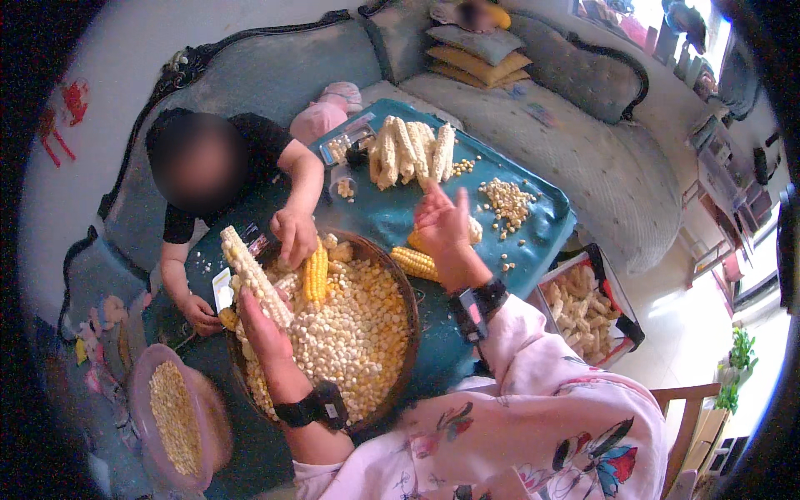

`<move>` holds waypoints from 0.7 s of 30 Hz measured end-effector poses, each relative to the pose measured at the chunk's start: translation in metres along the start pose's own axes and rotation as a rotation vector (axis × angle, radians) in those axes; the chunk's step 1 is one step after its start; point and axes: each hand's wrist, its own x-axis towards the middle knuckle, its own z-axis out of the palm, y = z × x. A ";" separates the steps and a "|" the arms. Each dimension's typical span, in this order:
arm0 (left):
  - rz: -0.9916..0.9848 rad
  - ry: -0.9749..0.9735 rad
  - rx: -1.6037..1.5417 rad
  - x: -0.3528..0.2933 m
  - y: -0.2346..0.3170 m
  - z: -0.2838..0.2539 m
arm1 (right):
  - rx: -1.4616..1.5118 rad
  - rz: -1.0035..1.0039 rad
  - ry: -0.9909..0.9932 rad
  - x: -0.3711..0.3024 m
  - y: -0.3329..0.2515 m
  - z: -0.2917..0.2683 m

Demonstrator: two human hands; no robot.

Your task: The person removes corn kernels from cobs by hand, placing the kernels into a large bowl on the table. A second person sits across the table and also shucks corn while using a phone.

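A long white corn cob (254,275) tilts up out of my left hand (271,337), whose fingers press along its lower end over the basin's left side. The wide round basin (414,333) holds many loose white and yellow corn kernels (333,350). On the table's right half, my right hand (446,223) is stretched out with fingers apart and nothing in it. Its fingertips point at a pile of white cobs (408,154). Beside that hand lies a yellow corn cob (414,263). Another yellow corn cob (315,273) stands in the basin, by a co-worker's hand (293,235).
A person in a black top (267,146) leans in from the left. Loose kernels (507,200) lie on the teal table (492,258). A pink tub of kernels (140,392) stands lower left, and a box of cobs (579,312) sits right of the table.
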 end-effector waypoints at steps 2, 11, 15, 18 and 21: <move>-0.042 0.003 -0.059 0.000 0.000 -0.003 | -0.154 0.101 -0.023 -0.012 0.032 0.022; -0.016 0.105 -0.165 0.007 -0.007 -0.005 | -0.800 0.299 -0.433 -0.015 0.156 0.067; 0.185 -0.002 0.021 -0.008 0.010 0.000 | -1.177 0.203 -0.565 -0.023 0.179 0.080; 0.259 -0.080 0.245 -0.012 0.021 0.008 | -1.181 0.080 -0.645 -0.030 0.191 0.074; 0.259 -0.136 0.308 -0.017 0.020 0.016 | -1.307 -0.106 -0.701 -0.031 0.187 0.071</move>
